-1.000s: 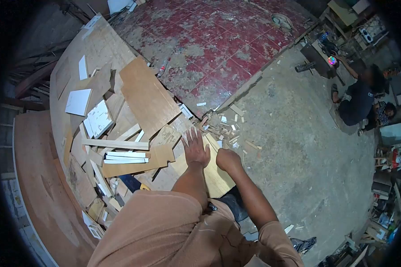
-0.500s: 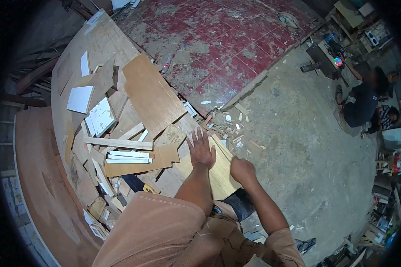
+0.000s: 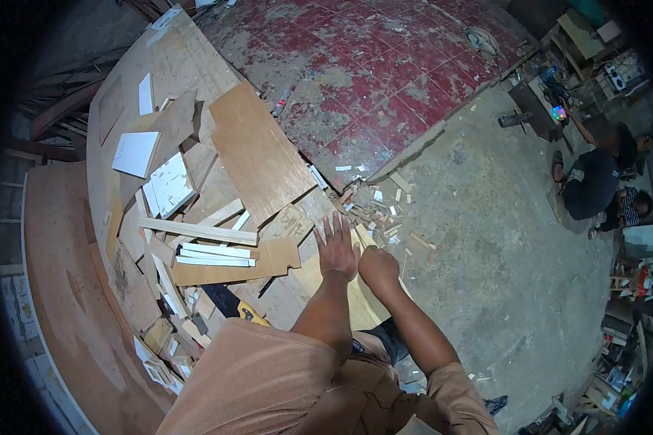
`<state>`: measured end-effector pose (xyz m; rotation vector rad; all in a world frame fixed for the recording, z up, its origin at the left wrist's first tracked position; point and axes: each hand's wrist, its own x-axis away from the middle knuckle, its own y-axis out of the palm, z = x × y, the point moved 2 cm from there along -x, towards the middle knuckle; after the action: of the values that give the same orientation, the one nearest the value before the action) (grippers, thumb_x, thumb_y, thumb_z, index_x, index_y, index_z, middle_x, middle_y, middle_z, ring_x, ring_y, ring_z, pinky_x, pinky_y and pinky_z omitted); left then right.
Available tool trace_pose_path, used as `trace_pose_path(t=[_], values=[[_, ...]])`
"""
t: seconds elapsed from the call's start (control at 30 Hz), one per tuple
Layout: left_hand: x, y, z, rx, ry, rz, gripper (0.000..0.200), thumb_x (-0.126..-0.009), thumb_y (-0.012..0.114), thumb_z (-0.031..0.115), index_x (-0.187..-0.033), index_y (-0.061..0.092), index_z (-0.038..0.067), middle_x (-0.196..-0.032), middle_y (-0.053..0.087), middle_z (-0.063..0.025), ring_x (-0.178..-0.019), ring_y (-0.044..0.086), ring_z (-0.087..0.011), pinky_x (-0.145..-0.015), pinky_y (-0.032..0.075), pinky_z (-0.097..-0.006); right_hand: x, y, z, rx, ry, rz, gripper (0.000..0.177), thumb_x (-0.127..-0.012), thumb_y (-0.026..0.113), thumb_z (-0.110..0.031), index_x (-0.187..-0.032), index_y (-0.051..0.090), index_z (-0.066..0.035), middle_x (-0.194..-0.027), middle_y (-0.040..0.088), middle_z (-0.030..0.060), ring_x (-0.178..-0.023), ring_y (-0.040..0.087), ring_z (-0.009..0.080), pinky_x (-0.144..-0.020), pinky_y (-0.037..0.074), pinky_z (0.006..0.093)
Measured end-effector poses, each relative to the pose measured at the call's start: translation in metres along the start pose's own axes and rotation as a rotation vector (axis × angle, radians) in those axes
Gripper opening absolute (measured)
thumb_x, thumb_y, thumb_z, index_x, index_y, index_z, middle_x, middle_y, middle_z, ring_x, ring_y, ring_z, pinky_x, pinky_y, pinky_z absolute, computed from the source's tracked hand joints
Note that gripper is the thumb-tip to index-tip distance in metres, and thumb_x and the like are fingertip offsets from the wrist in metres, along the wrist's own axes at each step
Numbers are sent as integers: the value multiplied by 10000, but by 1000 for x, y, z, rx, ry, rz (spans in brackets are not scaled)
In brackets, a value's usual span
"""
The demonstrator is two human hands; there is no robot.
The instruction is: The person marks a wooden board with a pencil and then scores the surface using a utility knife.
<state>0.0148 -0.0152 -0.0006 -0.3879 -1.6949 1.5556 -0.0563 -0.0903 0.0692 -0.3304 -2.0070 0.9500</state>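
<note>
My left hand (image 3: 337, 250) lies flat with its fingers spread on a pale wooden board (image 3: 363, 310) at the table's near right edge. Right beside it, my right hand (image 3: 378, 270) is closed in a fist over the same board; what it holds, if anything, is hidden. A narrow light wood strip (image 3: 365, 235) shows just beyond the right fist. To the left lie a piece of brown cardboard (image 3: 276, 254) with white strips (image 3: 214, 255) on it and a saw with a yellow handle (image 3: 252, 313).
A large brown plywood sheet (image 3: 257, 156) and white offcuts (image 3: 135, 154) lie on the table. Wood scraps (image 3: 384, 210) litter the concrete floor beyond the hands. Another person (image 3: 590, 185) crouches at the far right, near a small person in stripes (image 3: 633, 206).
My right hand has moved up along the board, closer to my left hand. The whole view has shifted slightly, with the table a little further right.
</note>
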Motion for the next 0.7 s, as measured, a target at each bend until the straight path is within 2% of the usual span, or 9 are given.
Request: trace_pose_path(t=[0.1,0.23,0.33,0.47,0.53,0.7], values=[[0,2,0,3,7,23,752,-950,405,411,-1528,95,44,-1605,19,-152,-1472,22,-378,-1161,9,-582,-12,8,6,-4,-12,20,309,-924,468,-212,-939,670,21,-928,675,278,-874,684,403,-756,549,471],[1,2,-1,20,13,29,755,-947,412,408,-1528,97,43,-1604,20,-158,-1470,19,-384,-1159,8,-587,-6,12,35,12,-82,17,306,-922,476,-213,-941,661,30,-919,673,282,-870,678,421,-758,543,485],[1,2,0,64,26,62,748,-940,410,391,-1515,122,9,-1599,29,-178,-1469,9,-390,-1159,-11,-585,20,-8,44,54,-68,-59,229,-846,483,-89,-948,649,29,-918,678,263,-871,676,418,-787,532,493],[0,5,-2,45,29,48,746,-946,398,397,-1519,109,16,-1600,29,-174,-1468,10,-397,-1154,-1,-596,52,-33,42,73,-66,-116,223,-845,482,-88,-940,643,33,-900,674,275,-860,675,424,-778,535,494],[0,3,-2,36,28,41,744,-951,394,402,-1523,100,27,-1602,31,-167,-1467,14,-398,-1152,9,-602,59,-41,41,125,14,-141,239,-846,486,-92,-954,658,34,-944,676,261,-877,680,403,-783,541,474],[1,0,-2,50,26,29,741,-953,387,403,-1524,98,30,-1603,26,-164,-1468,18,-396,-1151,12,-605,34,-12,43,89,-55,-81,233,-844,478,-96,-940,641,39,-901,675,272,-847,675,428,-767,535,503]])
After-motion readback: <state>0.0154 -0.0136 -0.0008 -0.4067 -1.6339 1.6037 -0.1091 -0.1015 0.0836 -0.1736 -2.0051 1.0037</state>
